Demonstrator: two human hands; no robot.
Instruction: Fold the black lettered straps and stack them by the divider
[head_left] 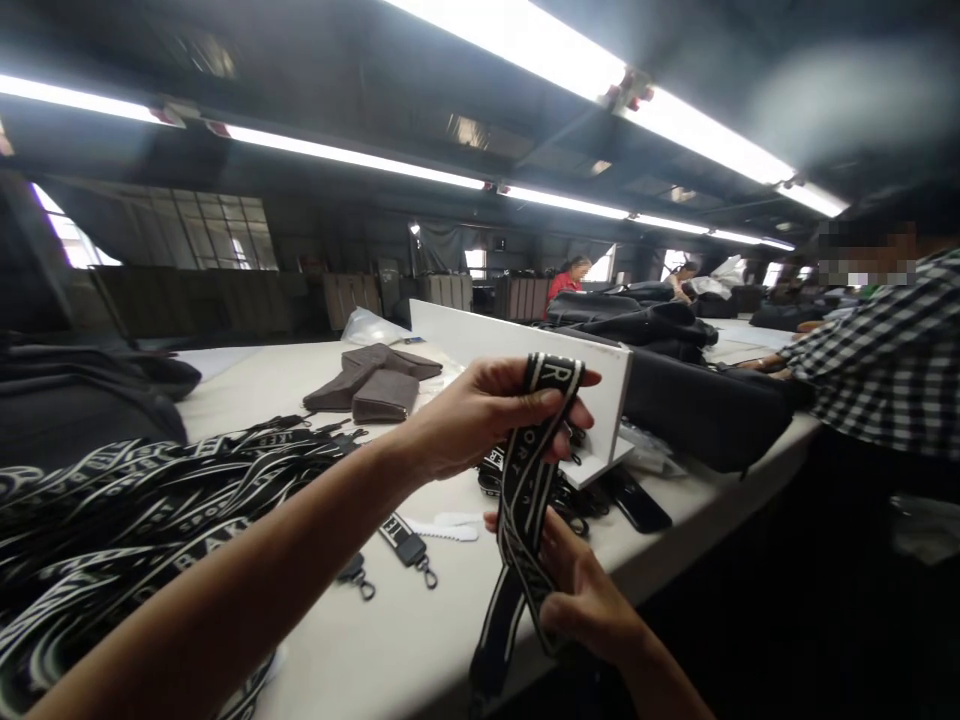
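Note:
My left hand [487,410] pinches the folded top of a black strap [525,480] with white lettering, held upright above the table edge. My right hand [581,590] grips the same strap lower down, fingers wrapped round it; the strap's tail hangs below the table edge. A large heap of similar black-and-white straps [127,520] lies on the white table [390,640] by my left forearm. Short strap pieces with metal clips [409,548] lie on the table under my hands.
A white angled board [525,350] stands behind my hands, with black clips and a dark phone-like object [637,503] by it. Brown pouches [375,385] lie farther back. Black bags [697,405] are at right, beside a person in a checked shirt [892,360]. Other workers sit far back.

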